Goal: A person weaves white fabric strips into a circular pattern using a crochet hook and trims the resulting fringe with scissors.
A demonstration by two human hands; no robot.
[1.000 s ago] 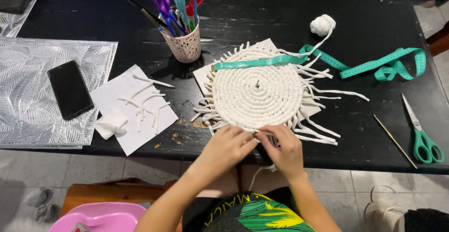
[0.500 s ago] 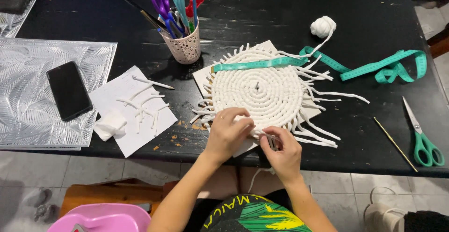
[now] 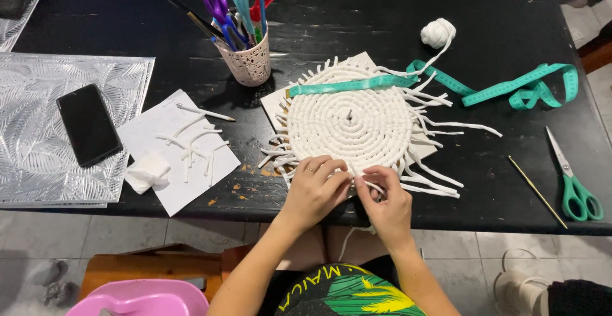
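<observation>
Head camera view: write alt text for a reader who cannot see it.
A person's left hand and right hand pinch white cord at the near edge of a round coiled white cord mat on a black table. A green measuring tape lies across the mat's far side; green-handled scissors lie to the right.

Single head-worn view, steeply down and close over black table (image 3: 446, 10).
</observation>
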